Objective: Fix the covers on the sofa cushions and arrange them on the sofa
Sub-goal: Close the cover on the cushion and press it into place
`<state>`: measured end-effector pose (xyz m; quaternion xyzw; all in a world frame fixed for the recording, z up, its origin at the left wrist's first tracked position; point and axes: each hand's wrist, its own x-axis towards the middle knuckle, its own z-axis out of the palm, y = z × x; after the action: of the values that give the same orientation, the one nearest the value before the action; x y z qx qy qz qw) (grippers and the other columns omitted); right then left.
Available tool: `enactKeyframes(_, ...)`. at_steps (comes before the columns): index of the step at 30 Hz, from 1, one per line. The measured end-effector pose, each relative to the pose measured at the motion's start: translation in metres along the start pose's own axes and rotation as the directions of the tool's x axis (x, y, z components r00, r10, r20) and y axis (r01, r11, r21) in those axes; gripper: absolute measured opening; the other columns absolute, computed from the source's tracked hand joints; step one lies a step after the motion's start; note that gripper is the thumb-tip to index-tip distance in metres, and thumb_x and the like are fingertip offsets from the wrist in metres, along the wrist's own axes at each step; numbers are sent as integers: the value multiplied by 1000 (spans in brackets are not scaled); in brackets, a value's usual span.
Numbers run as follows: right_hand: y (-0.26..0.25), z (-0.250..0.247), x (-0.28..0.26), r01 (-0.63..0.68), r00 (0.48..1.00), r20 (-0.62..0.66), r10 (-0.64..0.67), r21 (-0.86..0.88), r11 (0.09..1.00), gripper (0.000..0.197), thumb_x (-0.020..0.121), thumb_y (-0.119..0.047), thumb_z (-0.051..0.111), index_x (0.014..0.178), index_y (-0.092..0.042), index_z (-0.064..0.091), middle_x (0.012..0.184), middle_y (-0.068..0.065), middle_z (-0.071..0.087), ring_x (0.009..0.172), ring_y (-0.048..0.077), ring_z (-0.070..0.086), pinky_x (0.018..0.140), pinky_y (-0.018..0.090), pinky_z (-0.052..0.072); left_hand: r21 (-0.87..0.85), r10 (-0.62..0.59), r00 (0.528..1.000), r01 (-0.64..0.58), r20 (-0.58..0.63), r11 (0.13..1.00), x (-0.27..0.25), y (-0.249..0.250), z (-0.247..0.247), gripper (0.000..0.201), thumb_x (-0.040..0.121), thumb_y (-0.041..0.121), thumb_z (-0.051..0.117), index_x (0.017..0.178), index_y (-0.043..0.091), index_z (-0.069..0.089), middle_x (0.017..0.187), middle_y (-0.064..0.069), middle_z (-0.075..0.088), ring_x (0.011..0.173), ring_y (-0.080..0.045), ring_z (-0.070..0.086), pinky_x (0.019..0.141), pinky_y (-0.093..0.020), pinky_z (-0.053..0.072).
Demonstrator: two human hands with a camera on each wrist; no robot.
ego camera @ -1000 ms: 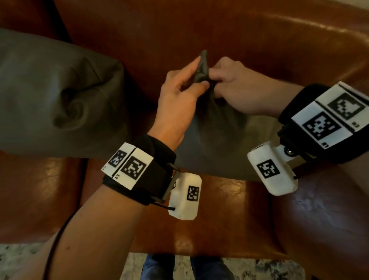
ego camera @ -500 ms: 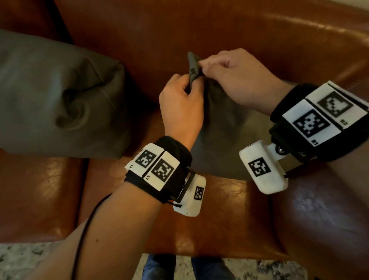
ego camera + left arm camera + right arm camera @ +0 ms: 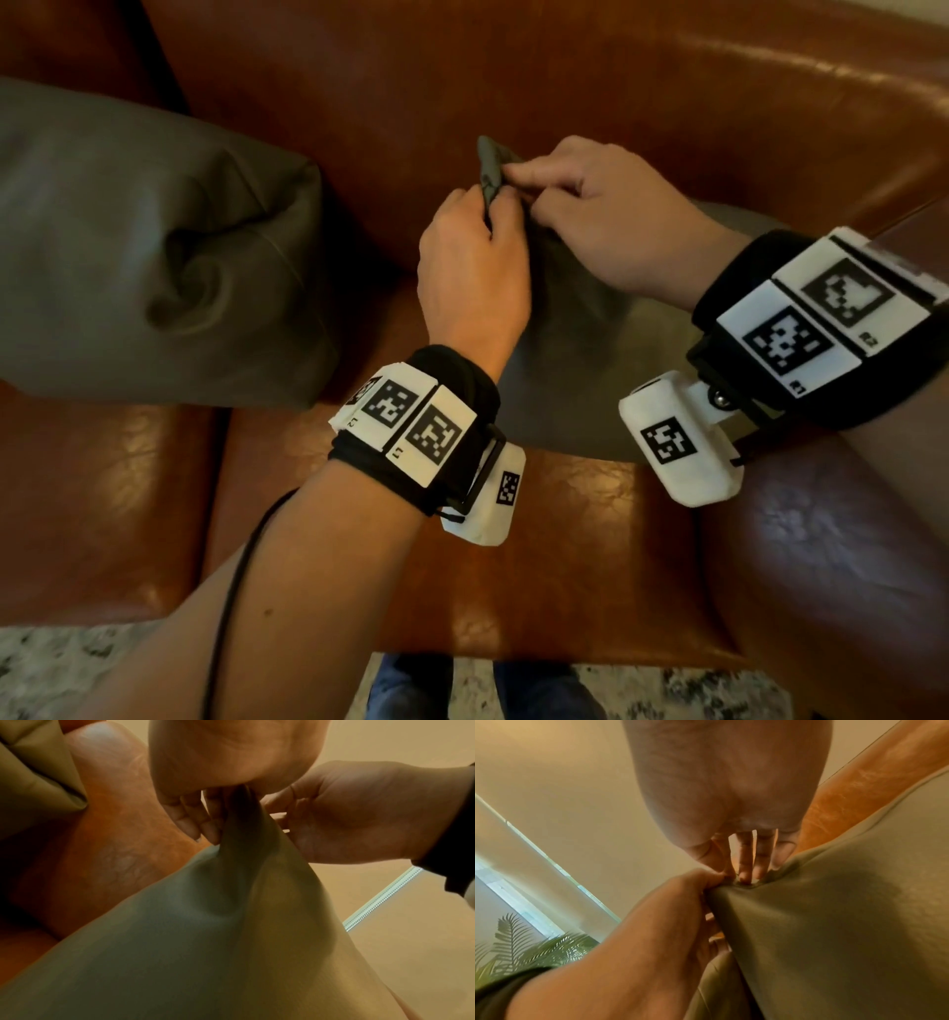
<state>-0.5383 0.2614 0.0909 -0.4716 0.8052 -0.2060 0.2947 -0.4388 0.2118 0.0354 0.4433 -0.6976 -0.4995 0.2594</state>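
Note:
A grey-green cushion point(image 3: 575, 370) lies on the brown leather sofa seat point(image 3: 565, 555), one corner point(image 3: 490, 164) pulled up. My left hand point(image 3: 475, 257) grips that corner of the cover from the left, fingers curled round it. My right hand point(image 3: 590, 216) pinches the same corner from the right. In the left wrist view the cover point(image 3: 205, 923) rises to a peak between the left hand point(image 3: 210, 821) and the right hand point(image 3: 334, 817). In the right wrist view the right hand point(image 3: 746, 870) touches the cover point(image 3: 834, 912) at its peak, beside the left hand point(image 3: 680, 902).
A second grey-green cushion point(image 3: 154, 257) leans against the sofa back point(image 3: 565, 77) at the left. The sofa's right arm point(image 3: 821, 565) bulges at lower right. A patterned rug point(image 3: 67, 663) lies below the seat edge. A plant point(image 3: 526, 949) and a window show in the right wrist view.
My left hand went from a loose fingertip pinch to a curled grip round the cushion corner. My right hand shifted up and left over the corner. The corner stays raised.

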Motion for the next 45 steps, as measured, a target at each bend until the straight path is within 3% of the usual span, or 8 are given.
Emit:
enactKeyframes(11, 5, 10, -3, -56, 998, -28, 59, 107, 993, 39, 100, -16, 41, 136, -26, 55, 116, -3, 50, 104, 9, 52, 80, 8, 36, 8, 35, 985, -34, -166, 999, 4, -6, 2, 33, 94, 21, 56, 64, 9, 55, 68, 1, 49, 54, -6, 40, 51, -15, 28)
enactKeyframes(17, 3, 10, -4, -51, 998, -28, 55, 130, 990, 38, 100, -17, 41, 133, -28, 57, 116, -2, 51, 103, 8, 50, 81, 9, 35, 31, 37, 990, -33, -139, 999, 5, -5, 0, 48, 97, 27, 54, 54, 25, 34, 57, 9, 35, 47, -5, 32, 47, -15, 24)
enactKeyframes(24, 3, 10, -2, -59, 997, -32, 65, 147, 987, 38, 102, -17, 41, 136, -25, 54, 136, -2, 50, 124, 9, 46, 103, 18, 34, -23, 42, 997, -43, -70, 999, 3, -9, -1, 33, 98, 29, 55, 68, 16, 51, 61, 9, 44, 51, -3, 39, 49, -12, 27)
enactKeyframes(27, 1, 10, -2, -44, 997, -47, 53, 181, 983, 34, 102, -17, 41, 129, -25, 58, 126, -7, 60, 110, 5, 56, 86, 7, 42, -79, -71, 997, 71, 3, 994, 2, -6, -4, 44, 99, 39, 52, 59, 22, 47, 52, 11, 42, 42, 0, 40, 44, -12, 26)
enactKeyframes(31, 1, 10, 5, -71, 992, -85, 88, 184, 980, 31, 102, -23, 42, 128, -23, 60, 99, -12, 63, 85, 3, 60, 75, 17, 48, -28, -105, 994, 105, -5, 994, 4, -1, -2, 45, 103, 33, 43, 59, 23, 43, 57, 10, 43, 49, -3, 41, 48, -21, 27)
enactKeyframes(35, 2, 10, 13, -83, 992, -83, 96, 143, 986, 31, 103, -25, 40, 127, -22, 59, 104, -10, 58, 92, 0, 55, 79, 11, 42, -51, -113, 993, 113, 17, 992, 3, -3, -3, 44, 102, 37, 43, 60, 24, 45, 57, 11, 45, 46, 0, 42, 44, -15, 29)
enactKeyframes(40, -2, 21, 21, -1, 988, -157, 7, 36, 999, 38, 103, -29, 36, 138, -28, 49, 129, -1, 47, 123, 17, 43, 108, 32, 33, -52, -84, 995, 87, 56, 995, 12, -5, -6, 37, 102, 31, 44, 67, 24, 51, 61, 10, 50, 54, -4, 47, 51, -23, 33)
enactKeyframes(45, -1, 25, 30, 60, 992, -113, -61, -14, 998, 34, 99, -23, 40, 126, -32, 59, 122, -5, 55, 119, 20, 47, 105, 44, 36, -73, 32, 999, -31, 13, 997, 7, -15, -5, 19, 97, 13, 50, 81, 14, 60, 63, 9, 55, 54, -1, 47, 53, -17, 33)
